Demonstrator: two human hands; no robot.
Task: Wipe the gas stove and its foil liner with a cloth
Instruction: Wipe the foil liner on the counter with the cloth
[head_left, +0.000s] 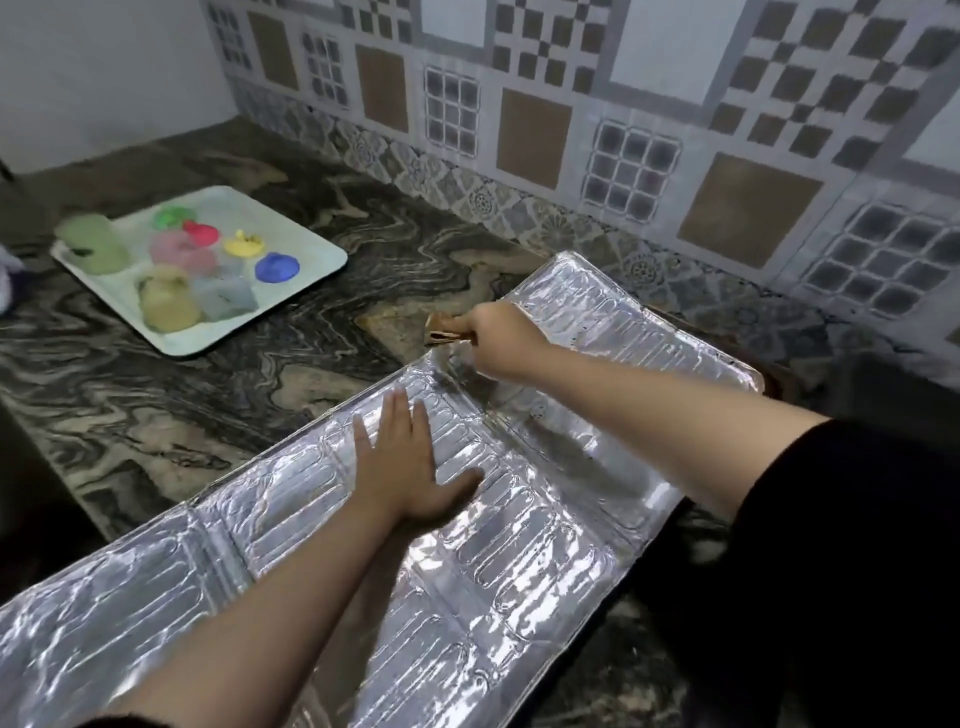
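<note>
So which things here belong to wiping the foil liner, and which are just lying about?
In the job: foil liner; brown cloth in the right hand; left hand flat on the foil.
Lying about: tray of coloured items; countertop.

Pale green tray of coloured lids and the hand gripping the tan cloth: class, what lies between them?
In the head view, only bare swirled grey stone counter separates the pale green tray from the right hand and its folded tan cloth.
</note>
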